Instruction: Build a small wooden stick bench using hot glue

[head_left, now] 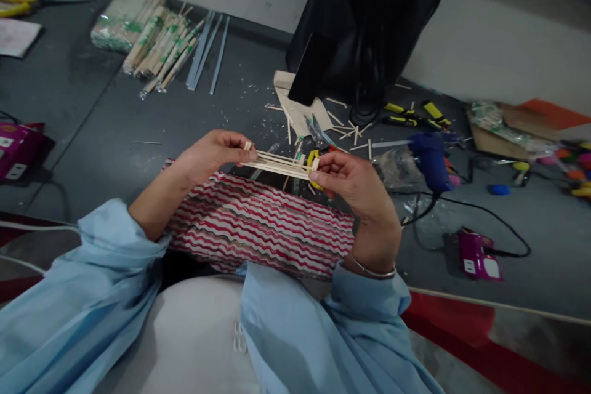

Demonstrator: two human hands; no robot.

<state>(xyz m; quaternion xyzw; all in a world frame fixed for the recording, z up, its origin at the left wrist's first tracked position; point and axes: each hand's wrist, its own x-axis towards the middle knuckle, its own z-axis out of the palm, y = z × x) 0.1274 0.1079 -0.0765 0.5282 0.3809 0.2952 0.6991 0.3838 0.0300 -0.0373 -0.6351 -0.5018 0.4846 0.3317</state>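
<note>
A small frame of thin wooden sticks (279, 165) is held level between my two hands, above a red, white and grey wavy-striped cloth (258, 215). My left hand (217, 152) pinches its left end, thumb and fingers closed on the wood. At the right end, my right hand (348, 177) grips it in the same way. Short upright pieces show at both ends of the frame. Behind it on the table lies a yellow-handled tool (314, 163), partly covered by the sticks and my right fingers.
Wrapped stick bundles (161, 43) and grey strips (219, 55) lie back left. A black bag (364, 18) with a phone (311, 68) against it stands behind loose sticks. To the right are a blue glue gun (430, 160), its cord, yellow-black cutters (406, 114) and a purple box (480, 255).
</note>
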